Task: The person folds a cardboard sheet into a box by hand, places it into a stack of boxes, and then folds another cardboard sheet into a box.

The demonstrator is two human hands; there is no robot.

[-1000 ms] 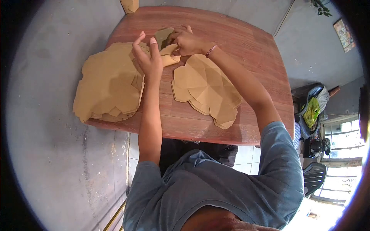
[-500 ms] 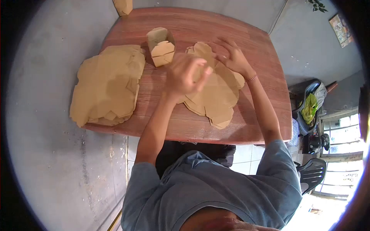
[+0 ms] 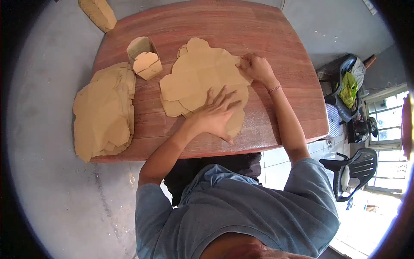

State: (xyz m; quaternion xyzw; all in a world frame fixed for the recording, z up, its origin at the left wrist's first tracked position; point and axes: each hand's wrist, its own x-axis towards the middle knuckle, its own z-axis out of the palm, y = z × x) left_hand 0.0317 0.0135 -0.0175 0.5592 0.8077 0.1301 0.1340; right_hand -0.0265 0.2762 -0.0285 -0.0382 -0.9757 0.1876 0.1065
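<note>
Several flat brown cardboard cutouts [image 3: 194,73] lie overlapping in the middle of the wooden table. My left hand [image 3: 215,114] rests on their near part with its fingers spread. At their right edge, my right hand [image 3: 258,69], with a braided band on its wrist, has its fingers closed on the top cutout. An open, folded cardboard box [image 3: 148,64] stands upright on the table, left of the cutouts and touched by neither hand.
A thick pile of flat cutouts [image 3: 103,114] sits at the table's left edge. Nested cardboard boxes [image 3: 99,15] are at the far left corner. The reddish table [image 3: 284,64] meets grey walls. A dark plastic chair [image 3: 360,170] stands at the right.
My left hand has left the folded box and come down onto the cutouts. My right hand has moved from the box to the cutouts' right edge. The view has shifted.
</note>
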